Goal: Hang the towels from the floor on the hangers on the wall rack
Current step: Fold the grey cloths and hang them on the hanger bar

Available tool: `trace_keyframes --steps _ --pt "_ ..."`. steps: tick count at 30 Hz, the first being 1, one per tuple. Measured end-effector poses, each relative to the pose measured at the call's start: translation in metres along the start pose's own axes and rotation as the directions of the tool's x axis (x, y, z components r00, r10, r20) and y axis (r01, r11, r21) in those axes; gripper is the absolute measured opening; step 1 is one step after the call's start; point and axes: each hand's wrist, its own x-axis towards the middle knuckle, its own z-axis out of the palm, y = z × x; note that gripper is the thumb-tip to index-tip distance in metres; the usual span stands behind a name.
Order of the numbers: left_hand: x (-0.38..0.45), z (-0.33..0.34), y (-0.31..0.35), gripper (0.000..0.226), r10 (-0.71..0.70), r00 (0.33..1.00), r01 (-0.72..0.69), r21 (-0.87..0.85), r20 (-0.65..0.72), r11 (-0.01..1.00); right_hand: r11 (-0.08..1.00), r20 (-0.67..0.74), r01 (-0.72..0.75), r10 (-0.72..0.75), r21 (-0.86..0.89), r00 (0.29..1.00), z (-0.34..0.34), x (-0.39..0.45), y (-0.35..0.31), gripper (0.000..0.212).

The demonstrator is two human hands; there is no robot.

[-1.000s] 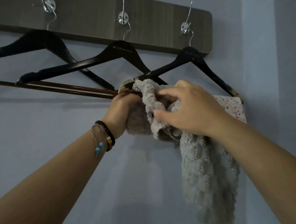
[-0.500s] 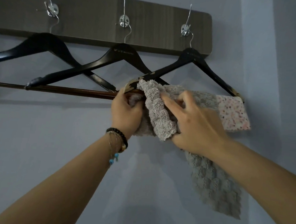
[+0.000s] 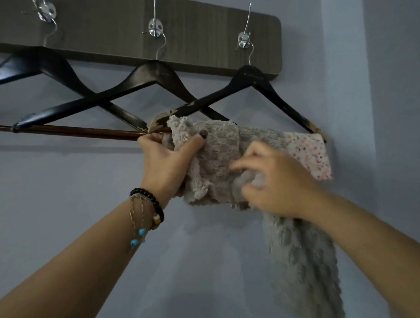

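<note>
Grey waffle-textured towel is draped over the bottom bar of the rightmost hanger, bunched at the bar, with one long end hanging down the wall on the right under the right forearm. Left hand grips the towel's left edge right at the bar: thumb pressed on the front of the fabric, fingers curled behind it beside the hanger's worn left tip. Right hand has fingers curled into a fold of the same towel just below the bar, pinching the bunched cloth; motion blur on the fingers, so exact finger placement is unclear. White speckled towel already hangs on the same bar, at its right end, touching the grey one. Wall rack is a dark wood-grain board with three metal hooks, one black hanger per hook. Middle hanger and left hanger carry nothing; their arms cross each other, and the middle one's right arm passes behind the rightmost hanger's left arm. Beaded bracelets on the left wrist.
</note>
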Motion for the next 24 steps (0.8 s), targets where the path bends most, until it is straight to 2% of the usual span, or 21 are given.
trace_keyframes --steps 2,3,5,7,9,11,13,15,16,18,20,22,24 --pt "-0.007 0.003 -0.003 0.070 0.043 0.998 -0.036 0.120 -0.053 0.992 0.951 -0.154 -0.147 0.193 0.271 0.969 -0.008 0.003 0.014 0.021" --pt "-0.010 0.004 -0.006 0.066 0.057 0.995 -0.046 0.148 -0.076 0.988 0.897 -0.147 -0.220 0.294 0.383 0.944 -0.011 0.005 0.022 0.011" --pt "-0.014 0.002 -0.009 0.051 0.094 0.989 -0.072 0.190 -0.113 0.979 0.796 0.000 -0.351 0.403 0.494 0.915 -0.008 0.012 0.031 0.011" --pt "-0.014 -0.001 -0.010 0.028 0.111 0.987 -0.083 0.227 -0.115 0.970 0.750 0.144 -0.436 0.425 0.497 0.894 0.003 0.018 0.035 0.008" --pt "-0.014 -0.006 -0.010 0.014 0.101 0.990 -0.075 0.251 -0.093 0.965 0.731 0.203 -0.477 0.437 0.488 0.876 0.015 0.023 0.035 0.009" --pt "-0.012 -0.010 -0.007 0.013 0.067 0.995 -0.050 0.208 -0.074 0.977 0.713 0.214 -0.504 0.463 0.488 0.860 0.022 0.028 0.032 0.016" --pt "-0.009 -0.014 -0.004 0.018 0.015 1.000 -0.013 0.086 -0.021 0.996 0.680 0.212 -0.520 0.487 0.517 0.848 0.026 0.033 0.027 0.029" --pt "-0.007 -0.018 -0.002 0.024 -0.029 0.999 0.029 -0.021 0.026 0.999 0.621 0.212 -0.520 0.502 0.587 0.839 0.031 0.037 0.024 0.024" --pt "-0.006 -0.020 -0.002 0.025 -0.049 0.999 0.049 -0.050 0.007 0.998 0.605 0.211 -0.516 0.504 0.607 0.838 0.034 0.037 0.024 0.019" --pt "-0.004 -0.021 -0.004 0.024 -0.069 0.992 0.061 -0.076 -0.105 0.995 0.615 0.202 -0.508 0.498 0.603 0.843 0.040 0.035 0.021 0.017" --pt "-0.005 -0.018 -0.007 0.020 -0.014 0.974 0.015 0.002 -0.225 1.000 0.644 0.195 -0.492 0.476 0.586 0.857 0.045 0.033 0.018 0.022" --pt "-0.006 -0.011 -0.008 0.015 0.062 0.963 -0.044 0.072 -0.264 0.996 0.690 0.171 -0.482 0.471 0.540 0.865 0.044 0.030 0.014 0.026" --pt "-0.004 -0.009 -0.008 0.021 0.055 0.963 -0.030 0.100 -0.264 0.995 0.764 0.097 -0.454 0.465 0.459 0.880 0.037 0.027 0.014 0.031"
